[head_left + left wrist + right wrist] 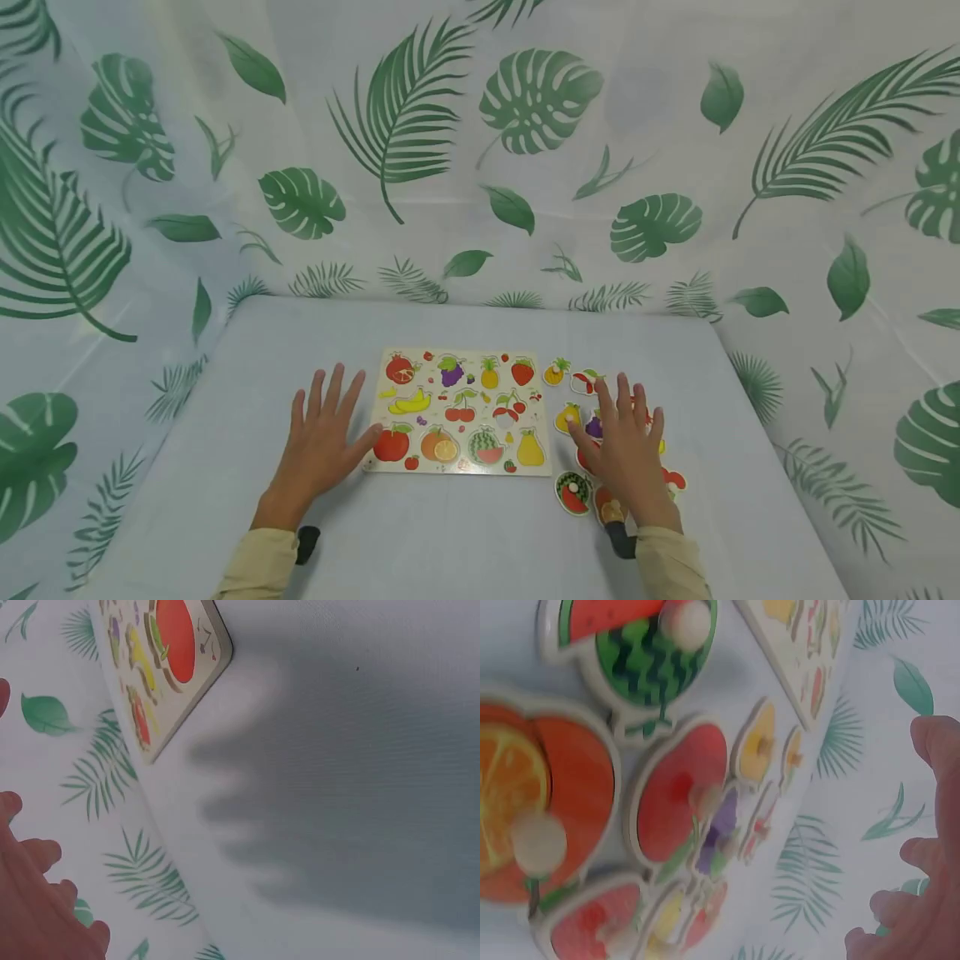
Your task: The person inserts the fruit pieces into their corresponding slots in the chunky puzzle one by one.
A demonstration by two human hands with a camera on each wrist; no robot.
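Observation:
A flat fruit puzzle board lies mid-table, printed with rows of fruit. My left hand is spread beside the board's left edge, its thumb tip near the apple picture; it holds nothing. Its fingers show at the lower left in the left wrist view, with a hand shadow on the table. On the right, my right hand is spread above loose knobbed fruit pieces, hiding some. Visible pieces include a watermelon piece, a pineapple piece, a pear piece and an orange piece.
The table has a plain pale cover. Behind it and at the sides hangs a white curtain with green leaf prints. A red piece with a round knob lies near the watermelon piece in the right wrist view.

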